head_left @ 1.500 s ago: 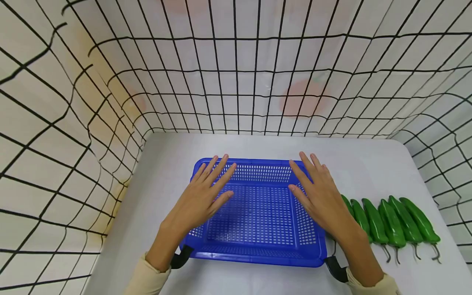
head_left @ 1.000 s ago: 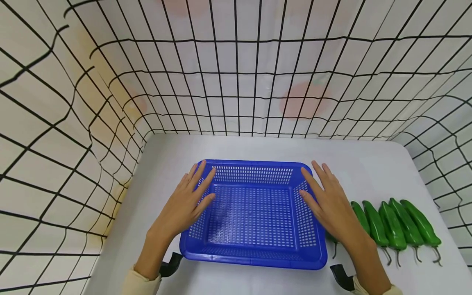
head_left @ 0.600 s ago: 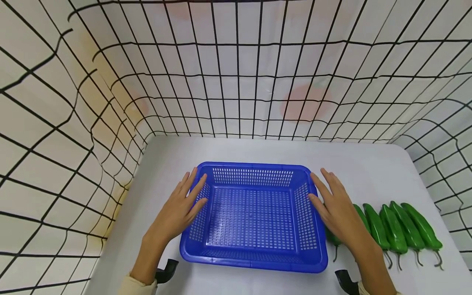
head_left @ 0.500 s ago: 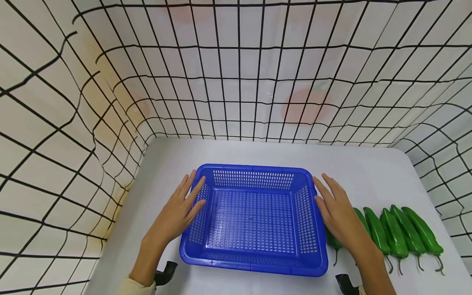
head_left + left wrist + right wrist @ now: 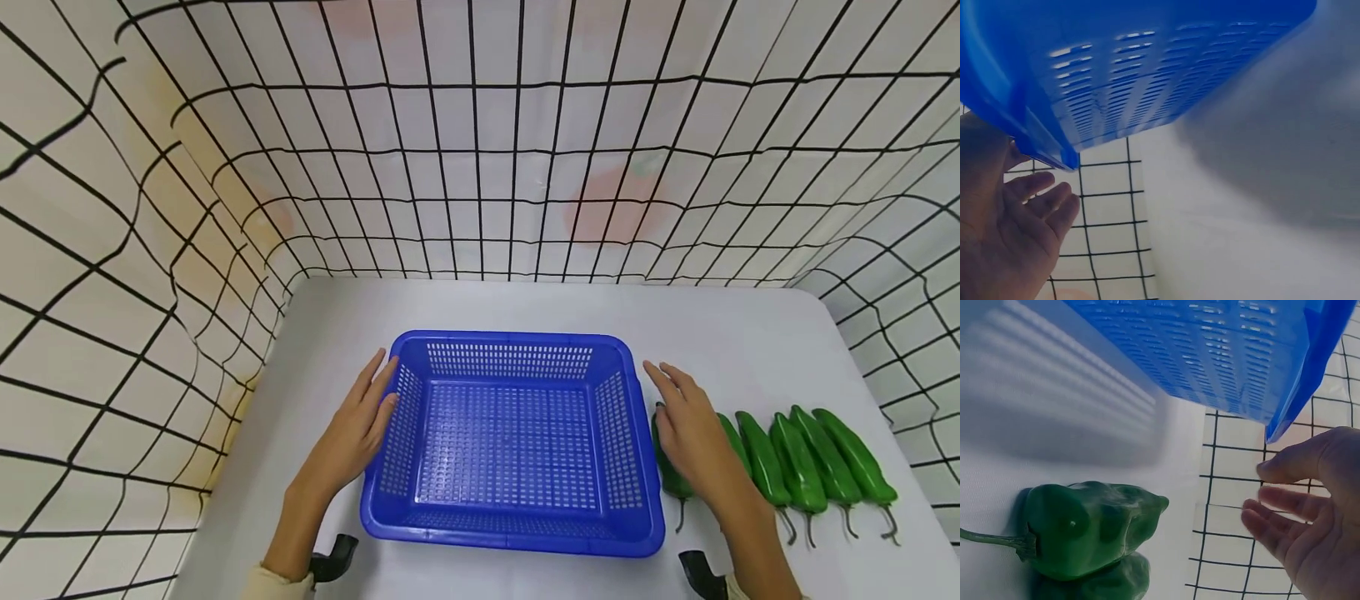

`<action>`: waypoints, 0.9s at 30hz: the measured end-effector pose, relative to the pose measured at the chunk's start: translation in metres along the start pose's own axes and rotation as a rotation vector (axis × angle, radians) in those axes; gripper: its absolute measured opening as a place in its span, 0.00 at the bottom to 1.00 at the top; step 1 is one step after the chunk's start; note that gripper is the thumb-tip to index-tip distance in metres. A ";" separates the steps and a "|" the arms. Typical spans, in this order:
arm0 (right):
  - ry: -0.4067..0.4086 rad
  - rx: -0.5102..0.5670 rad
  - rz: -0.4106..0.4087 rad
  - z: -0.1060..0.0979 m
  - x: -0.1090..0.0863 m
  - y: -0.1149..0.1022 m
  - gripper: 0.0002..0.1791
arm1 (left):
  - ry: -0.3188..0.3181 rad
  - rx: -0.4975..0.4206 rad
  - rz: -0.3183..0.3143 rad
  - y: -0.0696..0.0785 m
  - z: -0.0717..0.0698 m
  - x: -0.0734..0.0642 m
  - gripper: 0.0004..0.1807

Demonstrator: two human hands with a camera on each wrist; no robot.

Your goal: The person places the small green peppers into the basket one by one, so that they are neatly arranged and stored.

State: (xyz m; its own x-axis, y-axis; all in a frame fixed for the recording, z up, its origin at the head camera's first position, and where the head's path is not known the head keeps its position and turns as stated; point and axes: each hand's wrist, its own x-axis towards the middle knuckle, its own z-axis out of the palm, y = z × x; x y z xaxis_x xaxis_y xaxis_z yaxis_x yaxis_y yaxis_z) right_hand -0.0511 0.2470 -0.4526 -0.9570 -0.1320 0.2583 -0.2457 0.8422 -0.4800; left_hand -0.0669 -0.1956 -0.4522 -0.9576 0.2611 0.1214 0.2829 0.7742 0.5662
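Note:
A blue plastic basket (image 5: 510, 442) with slotted walls sits on the white table, with nothing in it. My left hand (image 5: 348, 437) is beside its left rim, fingers extended and loosely bent. In the left wrist view, the left fingers (image 5: 1060, 209) lie just outside the rim; whether they touch it I cannot tell. My right hand (image 5: 692, 437) is off the basket's right rim, and a gap shows in the right wrist view between the right hand (image 5: 1316, 519) and the basket (image 5: 1210, 356). Green peppers (image 5: 798, 467) lie in a row at the right, one (image 5: 670, 462) partly behind that hand.
Black wire grid panels (image 5: 487, 175) surround the white table (image 5: 750, 333) on the left, back and right. Near each wrist is a black curved piece, left piece (image 5: 335, 558) and right piece (image 5: 702, 573).
Both hands have moved apart, from over the basket out to its left and right sides. The basket stays in its place, and the peppers have not moved.

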 end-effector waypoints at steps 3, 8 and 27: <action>-0.016 0.016 0.022 -0.001 0.003 0.004 0.33 | 0.034 -0.042 0.020 -0.005 0.001 0.002 0.28; -0.092 0.024 0.110 -0.001 0.004 0.011 0.31 | 0.095 -0.136 0.040 -0.012 0.008 0.002 0.26; -0.329 -0.061 0.387 0.012 0.000 0.027 0.30 | 0.225 -0.482 -0.147 -0.010 0.028 -0.003 0.26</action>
State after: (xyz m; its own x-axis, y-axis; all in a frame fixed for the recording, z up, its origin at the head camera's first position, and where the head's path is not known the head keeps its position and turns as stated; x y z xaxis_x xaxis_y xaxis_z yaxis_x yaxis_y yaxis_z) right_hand -0.0592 0.2640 -0.4758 -0.9764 0.0464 -0.2107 0.1364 0.8894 -0.4363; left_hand -0.0652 -0.1883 -0.4813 -0.9880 0.0000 0.1543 0.1395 0.4279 0.8930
